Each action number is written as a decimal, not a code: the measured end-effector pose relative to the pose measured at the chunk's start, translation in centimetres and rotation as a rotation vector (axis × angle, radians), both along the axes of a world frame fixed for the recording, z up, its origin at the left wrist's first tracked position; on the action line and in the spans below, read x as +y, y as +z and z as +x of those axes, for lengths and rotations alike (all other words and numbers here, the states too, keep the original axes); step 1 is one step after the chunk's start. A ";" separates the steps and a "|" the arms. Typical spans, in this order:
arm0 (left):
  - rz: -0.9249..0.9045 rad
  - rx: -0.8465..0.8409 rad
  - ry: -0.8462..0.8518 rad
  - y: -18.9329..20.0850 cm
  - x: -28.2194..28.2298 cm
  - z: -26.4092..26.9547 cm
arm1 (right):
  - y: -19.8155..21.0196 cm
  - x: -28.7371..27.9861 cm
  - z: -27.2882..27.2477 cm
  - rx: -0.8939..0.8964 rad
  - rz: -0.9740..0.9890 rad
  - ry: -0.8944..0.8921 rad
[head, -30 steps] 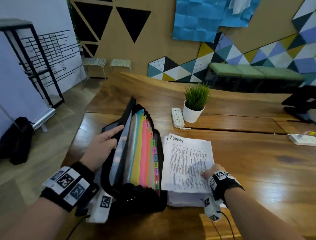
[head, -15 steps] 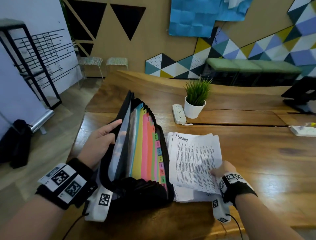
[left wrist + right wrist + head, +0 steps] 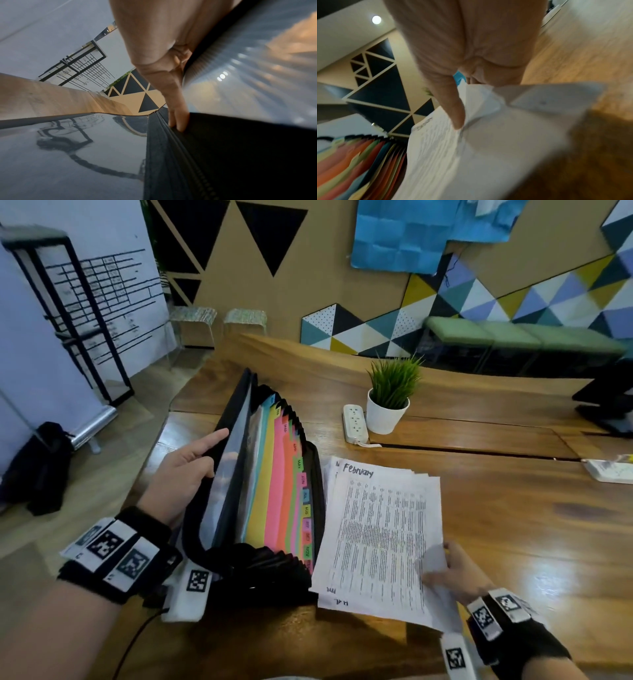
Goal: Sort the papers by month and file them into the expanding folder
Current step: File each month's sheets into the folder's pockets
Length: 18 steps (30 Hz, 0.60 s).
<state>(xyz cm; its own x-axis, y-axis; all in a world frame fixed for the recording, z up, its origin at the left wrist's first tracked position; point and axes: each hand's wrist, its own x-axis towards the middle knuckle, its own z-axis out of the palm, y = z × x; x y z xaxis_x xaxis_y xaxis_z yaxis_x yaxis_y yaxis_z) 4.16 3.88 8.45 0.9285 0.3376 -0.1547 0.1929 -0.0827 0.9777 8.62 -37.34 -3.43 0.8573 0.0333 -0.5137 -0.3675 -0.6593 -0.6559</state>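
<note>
A black expanding folder [image 3: 260, 573] stands open on the wooden table, its coloured dividers [image 3: 274, 491] fanned out with month tabs along the right side. My left hand [image 3: 185, 470] holds its front flap [image 3: 223, 148] open, fingers curled over the top edge. Right of the folder lies a stack of white papers [image 3: 332, 474]. The top sheet, headed "February" [image 3: 380, 529], is lifted at its lower right corner, pinched between thumb and fingers of my right hand [image 3: 445, 568]. In the right wrist view the thumb [image 3: 452, 108] presses down on the crumpled paper corner [image 3: 479, 102].
Beyond the papers stand a small potted plant [image 3: 390, 402] in a white pot and a white power strip [image 3: 354, 424]. A second white strip [image 3: 609, 470] lies at the right edge, a black stand [image 3: 606, 402] behind it. The table's left edge drops to the floor.
The right hand has slid toward me along the February sheet and lifted its lower right corner off the stack. The left hand still holds the folder flap open.
</note>
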 end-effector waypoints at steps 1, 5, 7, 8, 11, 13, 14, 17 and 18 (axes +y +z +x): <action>0.013 -0.005 0.003 0.0 -0.2 0.0 | -0.6 -0.1 -0.2 -0.026 -0.042 -0.001; 0.062 -0.028 0.035 0.3 -1.1 -0.2 | 0.2 -0.5 -0.4 -0.142 -0.021 -0.072; 0.070 -0.027 0.047 0.5 -1.3 -0.2 | 0.9 -0.5 -0.5 -0.080 0.060 -0.053; 0.073 -0.024 0.047 0.6 -1.3 -0.2 | 1.4 -0.4 -0.5 -0.039 0.079 -0.029; 0.022 -0.013 0.053 0.8 -1.4 -0.2 | 3.1 -0.8 0.0 -0.047 0.107 -0.009; 0.025 -0.001 0.049 0.9 -1.4 -0.2 | 5.4 -1.7 0.6 -0.154 0.171 -0.053; 0.035 0.001 0.044 0.8 -1.4 -0.3 | 6.8 -2.3 1.0 -0.190 0.229 -0.074; 0.028 -0.003 0.025 0.6 -1.4 -0.2 | 11.0 -3.4 1.8 -0.252 0.335 -0.047; 0.026 -0.001 0.018 0.5 -1.3 -0.1 | 11.8 -3.8 2.2 -0.278 0.350 -0.028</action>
